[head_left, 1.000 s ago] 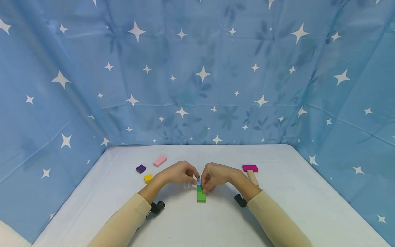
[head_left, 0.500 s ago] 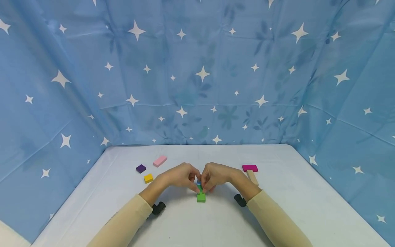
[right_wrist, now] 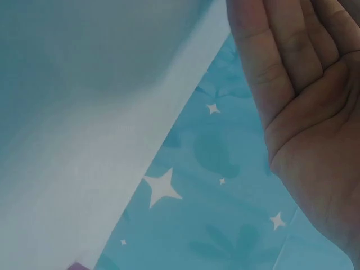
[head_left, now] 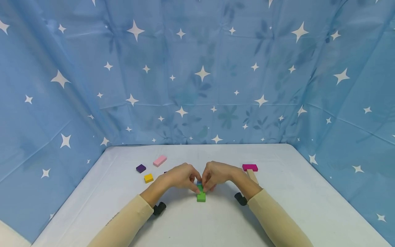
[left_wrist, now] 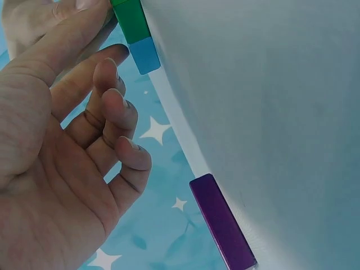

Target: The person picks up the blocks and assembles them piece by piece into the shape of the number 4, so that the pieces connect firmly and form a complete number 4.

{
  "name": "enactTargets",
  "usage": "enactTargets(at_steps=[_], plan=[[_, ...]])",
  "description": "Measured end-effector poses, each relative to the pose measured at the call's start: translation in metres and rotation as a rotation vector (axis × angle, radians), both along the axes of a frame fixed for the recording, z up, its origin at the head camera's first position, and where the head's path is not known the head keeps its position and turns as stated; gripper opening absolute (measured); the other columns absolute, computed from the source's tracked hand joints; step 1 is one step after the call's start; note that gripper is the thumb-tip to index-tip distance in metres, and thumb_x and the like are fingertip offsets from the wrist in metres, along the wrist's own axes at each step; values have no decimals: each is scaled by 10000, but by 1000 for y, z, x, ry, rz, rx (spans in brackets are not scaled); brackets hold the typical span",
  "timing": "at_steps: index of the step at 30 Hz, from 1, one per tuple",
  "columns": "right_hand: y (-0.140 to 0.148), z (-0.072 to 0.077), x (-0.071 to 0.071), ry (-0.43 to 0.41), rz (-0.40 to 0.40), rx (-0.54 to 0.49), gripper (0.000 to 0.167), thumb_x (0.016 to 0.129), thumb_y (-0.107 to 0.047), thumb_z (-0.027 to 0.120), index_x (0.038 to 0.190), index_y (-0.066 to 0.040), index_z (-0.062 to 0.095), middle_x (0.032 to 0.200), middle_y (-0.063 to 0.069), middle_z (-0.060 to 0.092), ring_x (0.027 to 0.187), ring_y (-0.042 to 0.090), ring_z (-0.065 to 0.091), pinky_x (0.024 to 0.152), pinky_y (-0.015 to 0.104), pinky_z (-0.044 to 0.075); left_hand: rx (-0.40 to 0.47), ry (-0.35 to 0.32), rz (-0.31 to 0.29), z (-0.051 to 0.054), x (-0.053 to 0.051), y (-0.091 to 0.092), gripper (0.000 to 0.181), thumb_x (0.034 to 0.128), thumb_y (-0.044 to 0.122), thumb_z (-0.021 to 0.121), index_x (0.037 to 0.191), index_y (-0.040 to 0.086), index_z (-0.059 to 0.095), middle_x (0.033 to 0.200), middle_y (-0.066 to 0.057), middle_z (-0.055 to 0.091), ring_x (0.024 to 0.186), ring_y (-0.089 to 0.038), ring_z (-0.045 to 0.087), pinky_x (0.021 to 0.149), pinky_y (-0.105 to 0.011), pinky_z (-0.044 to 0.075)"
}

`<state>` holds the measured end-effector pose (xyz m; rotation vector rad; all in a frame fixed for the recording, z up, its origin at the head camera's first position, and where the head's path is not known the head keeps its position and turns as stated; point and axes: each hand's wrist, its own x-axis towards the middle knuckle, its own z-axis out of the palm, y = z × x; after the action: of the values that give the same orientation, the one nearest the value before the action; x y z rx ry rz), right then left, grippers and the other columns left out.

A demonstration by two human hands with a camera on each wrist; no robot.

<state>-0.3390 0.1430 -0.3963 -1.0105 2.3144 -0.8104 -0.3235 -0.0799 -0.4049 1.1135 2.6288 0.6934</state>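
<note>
A short row of blocks lies on the table between the hands in the head view: a bright green block [head_left: 201, 197] nearest, darker green behind it, and a blue block [head_left: 199, 182] at the far end. My left hand [head_left: 184, 175] has its thumb at the green part and its index finger by the blue end, pinching the row. From the other side my right hand [head_left: 216, 174] pinches the green part with thumb and index finger. In the left wrist view the blue block [left_wrist: 145, 56] sits flush against green. The right wrist view shows only part of the right hand [right_wrist: 315, 112]; its fingertips are cut off.
Left of the hands lie a dark purple block [head_left: 141, 168], a yellow block [head_left: 148, 178] and a pink block [head_left: 159, 160]. A longer purple block [left_wrist: 223, 222] is mostly behind the left hand. At right are a magenta block [head_left: 250, 167] and a beige block [head_left: 252, 176].
The left hand has lowered its thumb from beside the blue block onto the green part, closing in toward the right hand. The right hand has hardly moved.
</note>
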Motion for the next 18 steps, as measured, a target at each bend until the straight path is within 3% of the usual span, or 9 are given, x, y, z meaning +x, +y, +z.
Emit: enactTargets(at_steps=[5, 9, 14, 18], plan=[[12, 11, -3, 25, -61, -6, 53, 872, -79, 834, 861, -130, 827, 818, -2, 789, 732, 195, 763, 706, 336, 630, -16, 12, 8, 1, 0, 1, 363, 785, 375, 922, 1073, 179, 818, 652, 96, 601, 569, -49, 503, 527, -216, 398], [23, 20, -6, 66, -81, -20, 34, 876, -83, 828, 909, -94, 826, 834, 17, 792, 720, 203, 758, 711, 332, 623, -24, 5, 27, 2, 1, 2, 372, 774, 378, 930, 1069, 180, 818, 655, 88, 602, 578, -58, 509, 539, -222, 407], [37, 26, -10, 116, -98, -8, 137, 873, -106, 837, 994, -48, 814, 846, -22, 793, 723, 174, 743, 708, 361, 608, -32, -7, 51, 3, 2, 3, 372, 767, 386, 932, 1067, 197, 820, 681, 85, 621, 595, -65, 526, 548, -232, 428], [47, 32, -12, 136, -162, 27, 206, 868, -127, 845, 1058, -61, 802, 842, -37, 780, 731, 164, 716, 712, 383, 588, -41, -5, 59, 3, 3, 3, 372, 768, 394, 930, 1068, 204, 819, 709, 85, 633, 614, -67, 540, 561, -238, 448]])
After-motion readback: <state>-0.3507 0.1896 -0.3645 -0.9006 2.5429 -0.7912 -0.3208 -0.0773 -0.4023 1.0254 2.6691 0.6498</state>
